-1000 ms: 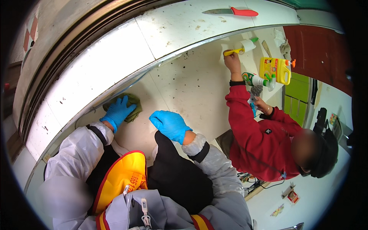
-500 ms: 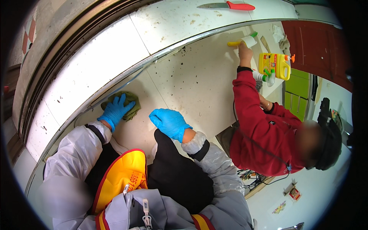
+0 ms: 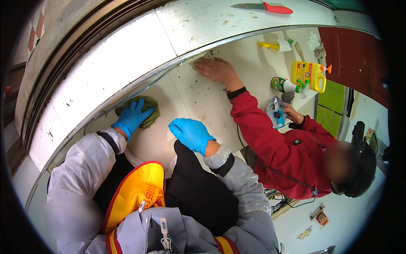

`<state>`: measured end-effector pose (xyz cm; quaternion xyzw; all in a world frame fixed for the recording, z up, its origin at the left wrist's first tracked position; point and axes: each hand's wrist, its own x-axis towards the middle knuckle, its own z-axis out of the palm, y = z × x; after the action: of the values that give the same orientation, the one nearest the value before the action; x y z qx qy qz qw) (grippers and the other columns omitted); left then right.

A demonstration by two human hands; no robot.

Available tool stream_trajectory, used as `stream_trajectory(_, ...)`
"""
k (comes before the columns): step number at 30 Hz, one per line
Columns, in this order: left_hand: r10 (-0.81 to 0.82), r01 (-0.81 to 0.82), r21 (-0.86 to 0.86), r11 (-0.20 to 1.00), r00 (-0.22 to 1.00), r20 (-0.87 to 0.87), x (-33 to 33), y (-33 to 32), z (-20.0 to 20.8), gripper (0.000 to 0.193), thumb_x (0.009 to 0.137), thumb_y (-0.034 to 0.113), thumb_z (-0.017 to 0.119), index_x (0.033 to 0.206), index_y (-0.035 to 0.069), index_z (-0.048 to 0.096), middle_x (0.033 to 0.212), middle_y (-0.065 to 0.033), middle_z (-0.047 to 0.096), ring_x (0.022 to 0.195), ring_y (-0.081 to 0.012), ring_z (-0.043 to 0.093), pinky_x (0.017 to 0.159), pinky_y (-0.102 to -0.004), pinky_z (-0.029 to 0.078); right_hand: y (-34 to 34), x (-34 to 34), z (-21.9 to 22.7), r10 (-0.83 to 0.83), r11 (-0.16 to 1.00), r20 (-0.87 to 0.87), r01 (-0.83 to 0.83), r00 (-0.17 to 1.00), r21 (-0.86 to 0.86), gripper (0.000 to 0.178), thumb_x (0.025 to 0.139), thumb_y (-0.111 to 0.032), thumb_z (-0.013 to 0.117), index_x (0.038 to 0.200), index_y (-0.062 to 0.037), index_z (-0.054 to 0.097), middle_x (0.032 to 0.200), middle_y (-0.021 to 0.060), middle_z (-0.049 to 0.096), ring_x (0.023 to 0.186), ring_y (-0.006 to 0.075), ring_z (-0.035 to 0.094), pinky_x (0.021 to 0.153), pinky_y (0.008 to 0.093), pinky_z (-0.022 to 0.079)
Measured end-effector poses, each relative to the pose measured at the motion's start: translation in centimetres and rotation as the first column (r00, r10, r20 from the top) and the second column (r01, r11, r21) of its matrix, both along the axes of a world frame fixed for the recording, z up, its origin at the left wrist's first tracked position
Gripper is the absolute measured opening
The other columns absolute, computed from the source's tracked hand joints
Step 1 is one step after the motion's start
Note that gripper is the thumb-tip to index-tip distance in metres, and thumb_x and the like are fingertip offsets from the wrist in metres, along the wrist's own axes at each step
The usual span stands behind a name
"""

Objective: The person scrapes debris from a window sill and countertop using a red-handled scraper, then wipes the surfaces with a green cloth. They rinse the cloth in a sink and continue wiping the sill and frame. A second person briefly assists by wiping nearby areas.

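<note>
My left hand [image 3: 132, 117], in a blue glove, lies with its fingers spread on top of a crumpled olive-green cloth [image 3: 150, 121]. The cloth rests on a pale tiled surface [image 3: 169, 99], beside the metal-edged ledge. Over my dark-clad knee, my right hand [image 3: 193, 134], gloved in blue too, is curled closed. Whether anything is inside those fingers is hidden.
A person in a red sweatshirt [image 3: 270, 146] reaches in from the right, holding a clear plastic bag [image 3: 276, 111]. Nearby stand a spray bottle [image 3: 284, 84], a yellow jug [image 3: 308, 75] and a yellow-handled roll [image 3: 279, 45]. A red-handled knife [image 3: 277, 8] lies on the ledge [image 3: 194, 25].
The other person let go of the yellow-handled roll and moved that hand left, over the dark specks. Their clear bag came into view. My hands keep their places on the cloth and knee.
</note>
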<state>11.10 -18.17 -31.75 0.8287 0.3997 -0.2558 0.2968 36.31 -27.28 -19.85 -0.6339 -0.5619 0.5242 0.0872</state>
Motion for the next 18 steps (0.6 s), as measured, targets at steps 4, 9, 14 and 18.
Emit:
stream_trajectory(4, 0.021, -0.024, -0.043, 0.999, 0.998, -0.054, -0.1, -0.3, -0.7, 0.055, 0.096, 0.049, 0.047, 0.142, 0.018, 0.042, 0.132, -0.0257, 0.045, 0.11, -0.044, 0.056, 0.091, -0.0474, 0.049, 0.0, -0.2, -0.2, 0.032, 0.999, 0.005, -0.032, 0.999, -0.038, 0.028, 0.094, -0.031, 0.05, 0.099, -0.0099, 0.067, 0.092, 0.0161, 0.069, 0.085, 0.0384, 0.065, 0.075, 0.0482, 0.051)
stream_trajectory(9, 0.154, -0.145, -0.119, 0.982, 0.986, 0.07, 0.1, 0.4, 0.6, 0.044, 0.096, 0.034, 0.053, 0.135, 0.015, 0.05, 0.128, -0.023, 0.05, 0.11, -0.0419, 0.056, 0.094, -0.0426, 0.048, 0.1, 0.0, -0.3, 0.063, 0.995, -0.004, -0.063, 0.998, -0.072, 0.028, 0.093, -0.032, 0.051, 0.104, -0.0098, 0.066, 0.098, 0.0164, 0.068, 0.087, 0.038, 0.064, 0.078, 0.0473, 0.051)
stream_trajectory(14, 0.633, -0.508, -0.4, 0.763, 0.714, 0.299, 2.6, 1.4, 3.9, 0.043, 0.091, 0.02, 0.061, 0.129, 0.003, 0.054, 0.121, -0.0203, 0.06, 0.108, -0.0379, 0.059, 0.095, -0.0386, 0.047, -0.3, -0.3, -1.3, -0.198, 0.979, -0.043, 0.2, 0.979, 0.043, 0.038, 0.09, -0.032, 0.06, 0.122, -0.0112, 0.06, 0.129, 0.016, 0.056, 0.105, 0.04, 0.059, 0.085, 0.0481, 0.05)
stream_trajectory(18, 0.976, -0.482, -0.864, 0.146, 0.211, 0.047, 5.4, 0.3, 5.9, 0.048, 0.091, 0.017, 0.064, 0.134, -0.001, 0.05, 0.129, -0.0173, 0.059, 0.113, -0.0279, 0.06, 0.099, -0.0329, 0.046, 0.4, -3.6, -5.3, -0.26, 0.906, -0.07, 0.268, 0.963, 0.328, 0.046, 0.085, -0.028, 0.065, 0.129, -0.0134, 0.057, 0.144, 0.014, 0.044, 0.119, 0.0423, 0.051, 0.088, 0.0493, 0.049)
